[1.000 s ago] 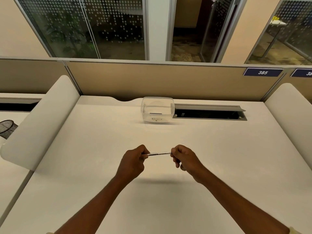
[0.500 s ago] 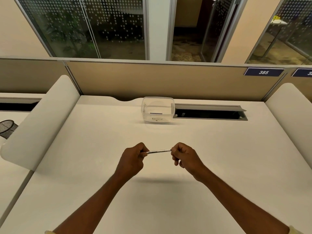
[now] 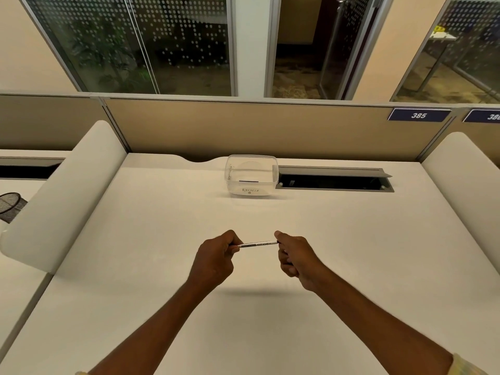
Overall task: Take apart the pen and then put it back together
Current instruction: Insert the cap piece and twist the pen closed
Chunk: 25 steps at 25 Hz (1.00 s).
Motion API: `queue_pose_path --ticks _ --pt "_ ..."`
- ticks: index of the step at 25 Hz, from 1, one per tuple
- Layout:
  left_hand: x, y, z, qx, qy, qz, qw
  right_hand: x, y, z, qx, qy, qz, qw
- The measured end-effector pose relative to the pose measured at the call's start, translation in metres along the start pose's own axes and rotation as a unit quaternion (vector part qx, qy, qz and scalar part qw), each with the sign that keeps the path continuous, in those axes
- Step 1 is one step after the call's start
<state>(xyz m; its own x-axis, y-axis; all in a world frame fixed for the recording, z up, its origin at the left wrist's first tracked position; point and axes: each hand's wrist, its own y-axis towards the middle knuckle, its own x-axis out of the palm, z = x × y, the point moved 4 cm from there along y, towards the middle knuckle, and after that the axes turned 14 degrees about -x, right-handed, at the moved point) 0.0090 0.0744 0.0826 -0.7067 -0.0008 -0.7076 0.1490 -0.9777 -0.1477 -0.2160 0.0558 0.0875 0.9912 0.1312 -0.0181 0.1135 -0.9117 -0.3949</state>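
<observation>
A slim white pen with a black label band is held level above the white desk, pointing left to right. My left hand is closed around its left end. The right end is pinched in the fingers of my right hand. Both ends of the pen are hidden inside my fists, so only the middle of the barrel shows. The pen looks like one piece between my hands.
A clear plastic tub marked "Recycle" stands at the back of the desk, beside an open cable slot. Padded white dividers flank the desk on both sides. A black mesh cup sits far left.
My hands rose slightly and the pen's right end tilted a little upward. Both grips stayed on the pen's ends.
</observation>
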Motion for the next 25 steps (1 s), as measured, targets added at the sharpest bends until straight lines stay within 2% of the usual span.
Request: queue_pose_path --ticks 2,4,8,10,12,14,16,19,22,25 --pt "-0.004 0.002 0.002 -0.004 0.015 -0.007 1.0 -0.006 0.001 0.001 -0.021 -0.059 -0.025 0.998" --pt "-0.008 0.004 0.001 -0.018 0.009 -0.01 1.0 -0.009 -0.001 -0.002 -0.081 -0.112 -0.04 0.99" --pt "-0.005 0.002 -0.002 -0.031 -0.011 -0.017 0.999 -0.005 -0.005 -0.008 -0.164 -0.133 -0.013 0.977" --pt "-0.003 0.0 -0.001 -0.03 -0.009 -0.015 0.999 -0.002 -0.005 -0.008 -0.145 -0.118 0.001 0.982" --pt "-0.004 -0.003 0.001 -0.018 0.001 -0.011 1.0 0.001 -0.005 -0.004 -0.087 -0.073 0.003 0.994" --pt "-0.005 -0.005 0.002 -0.008 0.009 -0.007 1.0 0.002 -0.007 -0.003 -0.024 -0.044 -0.021 0.999" --pt "-0.007 -0.006 -0.002 -0.013 0.014 -0.008 1.0 0.001 -0.007 -0.002 -0.007 -0.073 -0.065 0.995" --pt "-0.01 -0.004 -0.013 -0.04 0.006 -0.008 0.999 -0.001 -0.005 -0.005 -0.065 -0.095 -0.092 0.989" --pt "-0.011 -0.005 -0.015 -0.043 -0.008 -0.004 0.999 0.001 -0.006 -0.008 -0.145 -0.145 -0.05 0.978" --pt "-0.01 -0.007 -0.015 -0.042 -0.013 -0.001 0.999 0.005 -0.005 -0.01 -0.169 -0.191 -0.009 0.967"
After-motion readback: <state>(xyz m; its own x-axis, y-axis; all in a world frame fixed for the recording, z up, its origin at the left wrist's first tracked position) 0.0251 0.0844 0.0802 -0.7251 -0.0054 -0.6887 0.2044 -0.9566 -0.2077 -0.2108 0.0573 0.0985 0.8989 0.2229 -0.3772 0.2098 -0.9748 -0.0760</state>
